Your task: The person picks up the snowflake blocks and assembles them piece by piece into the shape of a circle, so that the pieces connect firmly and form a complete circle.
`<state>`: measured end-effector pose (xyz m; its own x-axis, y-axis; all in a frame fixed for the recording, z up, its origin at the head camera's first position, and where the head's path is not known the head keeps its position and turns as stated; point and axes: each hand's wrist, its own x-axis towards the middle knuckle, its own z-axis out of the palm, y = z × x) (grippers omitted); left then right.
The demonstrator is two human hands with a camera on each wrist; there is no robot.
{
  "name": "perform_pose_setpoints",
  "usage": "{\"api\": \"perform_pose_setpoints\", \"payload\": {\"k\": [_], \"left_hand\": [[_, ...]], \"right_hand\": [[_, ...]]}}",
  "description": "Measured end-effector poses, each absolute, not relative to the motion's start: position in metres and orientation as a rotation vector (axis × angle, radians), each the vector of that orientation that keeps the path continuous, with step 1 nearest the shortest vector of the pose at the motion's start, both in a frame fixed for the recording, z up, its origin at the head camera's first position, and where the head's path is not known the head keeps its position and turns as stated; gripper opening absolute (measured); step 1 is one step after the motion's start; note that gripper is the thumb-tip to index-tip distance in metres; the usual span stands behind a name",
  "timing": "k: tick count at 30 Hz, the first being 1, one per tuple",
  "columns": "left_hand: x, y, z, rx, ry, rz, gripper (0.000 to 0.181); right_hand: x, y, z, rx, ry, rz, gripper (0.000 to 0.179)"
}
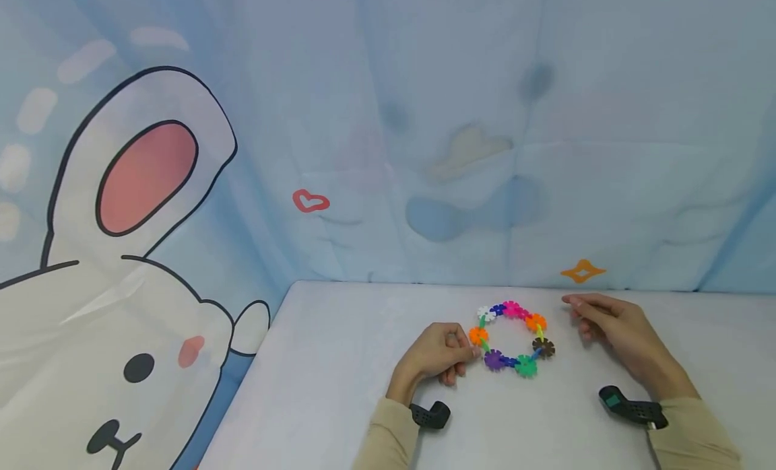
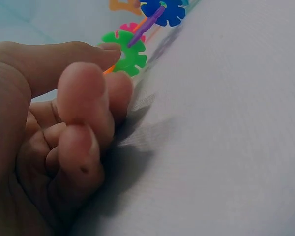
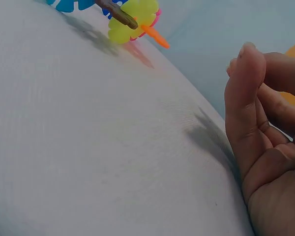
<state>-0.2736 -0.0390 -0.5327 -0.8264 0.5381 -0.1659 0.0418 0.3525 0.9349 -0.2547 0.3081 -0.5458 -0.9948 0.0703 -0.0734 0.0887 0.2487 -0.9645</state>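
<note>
Several coloured plastic snowflake discs, slotted together, form a closed ring (image 1: 526, 366) on the white table. Flat discs alternate with upright ones around it. At the ring's left side, my left hand (image 1: 438, 354) has thumb and finger at the orange disc (image 1: 478, 336), pinching its edge. From the left wrist, an upright green disc (image 2: 133, 60) shows just beyond the thumb tip, with a sliver of orange between thumb and finger. My right hand (image 1: 624, 332) hovers apart to the right of the ring, fingers loosely bent, holding nothing. The right wrist view catches a yellow disc (image 3: 130, 19) away from that hand.
A pale blue curtain (image 1: 388, 120) hangs along the table's back edge, and a printed rabbit (image 1: 151, 308) covers the left side. Black wrist cameras (image 1: 432, 415) are strapped on both arms. The white tabletop (image 1: 315, 376) extends around the ring.
</note>
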Motion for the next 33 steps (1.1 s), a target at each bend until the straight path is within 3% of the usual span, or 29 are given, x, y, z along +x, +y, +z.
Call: {"api": "perform_pose_setpoints", "payload": {"k": [22,33], "left_hand": [[-0.278,-0.037,-0.528,0.469,2.083,1.529,0.020],[-0.284,-0.059,-0.525,0.374,2.100,1.615,0.031]], "right_hand": [[-0.259,0.309,-0.543,0.188,2.508,-1.861,0.061],[-0.257,0.314,-0.543,0.194,2.432,-1.864,0.061]]}}
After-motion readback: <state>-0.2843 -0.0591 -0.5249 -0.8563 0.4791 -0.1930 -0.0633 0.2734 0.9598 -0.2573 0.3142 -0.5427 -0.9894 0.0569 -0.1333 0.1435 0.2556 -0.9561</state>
